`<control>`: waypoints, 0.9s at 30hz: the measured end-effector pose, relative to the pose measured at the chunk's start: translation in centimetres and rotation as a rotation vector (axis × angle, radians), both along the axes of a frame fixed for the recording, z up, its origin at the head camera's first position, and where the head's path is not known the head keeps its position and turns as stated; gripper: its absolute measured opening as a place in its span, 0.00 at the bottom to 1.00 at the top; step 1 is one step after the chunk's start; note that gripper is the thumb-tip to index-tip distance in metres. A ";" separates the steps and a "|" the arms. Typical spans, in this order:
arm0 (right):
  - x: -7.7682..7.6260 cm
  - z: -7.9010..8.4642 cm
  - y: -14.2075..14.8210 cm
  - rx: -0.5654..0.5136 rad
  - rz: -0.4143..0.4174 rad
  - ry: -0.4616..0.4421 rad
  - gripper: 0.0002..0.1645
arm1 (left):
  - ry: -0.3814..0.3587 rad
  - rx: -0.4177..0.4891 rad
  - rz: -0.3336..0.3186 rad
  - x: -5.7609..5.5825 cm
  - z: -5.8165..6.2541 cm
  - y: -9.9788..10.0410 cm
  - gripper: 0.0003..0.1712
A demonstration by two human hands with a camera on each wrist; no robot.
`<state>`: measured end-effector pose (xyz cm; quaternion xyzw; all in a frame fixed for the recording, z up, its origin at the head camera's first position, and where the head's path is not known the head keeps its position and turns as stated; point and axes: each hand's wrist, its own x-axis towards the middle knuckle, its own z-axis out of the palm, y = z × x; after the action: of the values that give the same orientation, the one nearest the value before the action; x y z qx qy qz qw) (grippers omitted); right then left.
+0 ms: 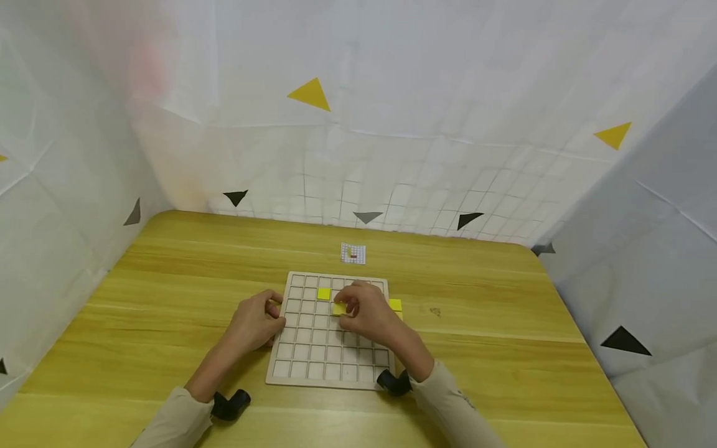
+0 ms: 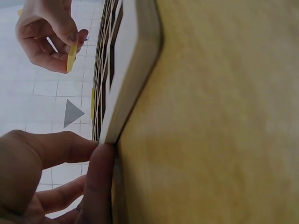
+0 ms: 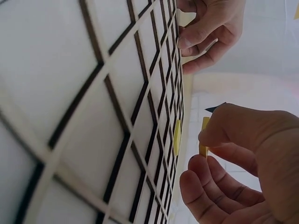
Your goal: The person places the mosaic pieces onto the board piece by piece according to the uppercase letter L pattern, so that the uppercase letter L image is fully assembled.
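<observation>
A pale wooden grid board (image 1: 302,370) with square recesses lies on the table. One yellow square tile (image 1: 323,294) sits in a cell near its far side; the right wrist view also has this tile (image 3: 177,137). My left hand (image 1: 249,320) pinches the board's left edge between thumb and fingers, as the left wrist view confirms. Over the board, my right hand (image 1: 366,314) holds another yellow tile (image 1: 338,308) between thumb and fingertips. In the right wrist view that held tile (image 3: 203,150) stands on edge, apart from the grid.
More yellow tiles (image 1: 395,305) lie by the board's right edge, partly hidden by my right arm. Behind the board is a small printed grid card (image 1: 353,254) with coloured squares. White sheeting (image 1: 392,168) encloses the wooden table (image 1: 476,298) at the back and sides.
</observation>
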<state>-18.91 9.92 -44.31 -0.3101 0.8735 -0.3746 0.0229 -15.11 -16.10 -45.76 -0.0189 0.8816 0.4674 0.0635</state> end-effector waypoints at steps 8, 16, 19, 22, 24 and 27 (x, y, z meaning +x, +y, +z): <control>-0.1 0.0 -0.7 0.026 -0.002 0.003 0.17 | -0.007 0.003 0.010 0.2 -0.2 0.3 0.22; -0.4 -0.2 -1.5 0.036 0.012 0.007 0.16 | -0.005 -0.005 0.016 0.1 0.0 0.2 0.22; -0.3 -0.1 -1.8 0.046 0.015 0.002 0.16 | -0.006 -0.012 0.014 0.0 0.0 0.1 0.22; -0.3 0.0 -2.1 0.052 0.010 0.001 0.16 | -0.008 -0.013 0.011 0.0 0.0 0.1 0.22; -0.3 0.0 -2.3 0.056 0.006 0.002 0.16 | -0.006 -0.013 0.006 0.1 0.1 0.1 0.22; -0.4 -0.1 -2.6 0.056 0.000 0.003 0.16 | -0.006 -0.005 0.009 0.1 0.2 0.2 0.22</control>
<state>-19.35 7.34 -44.39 -0.3097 0.8838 -0.3494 0.0302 -15.02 -15.95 -45.60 -0.0246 0.8825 0.4652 0.0640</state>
